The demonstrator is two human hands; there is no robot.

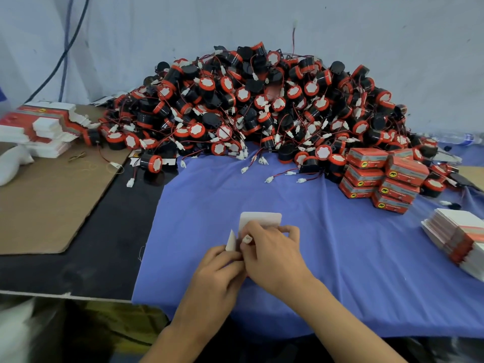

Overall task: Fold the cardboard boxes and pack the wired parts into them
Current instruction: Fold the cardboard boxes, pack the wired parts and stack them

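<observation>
Hands both pinched on one cardboard box [259, 220] near the bench's front edge, on the blue cloth [340, 244]: left hand [217, 268] at its side flap, right hand [272, 251] over the body. I see the wired parts [251, 108] piled along the back edge, folded boxes [379, 176] stacked back right, flat blanks [461, 237] at the right edge.

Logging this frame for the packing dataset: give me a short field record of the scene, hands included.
surface: blue cloth over a black table
left hand: gripping the box side flap
right hand: on the box, fingers curled
work item: box, white inside showing, being folded
supply: pile of wired parts at the back
done: closed red boxes, stacked right
blanks: flat box stack, far right
</observation>
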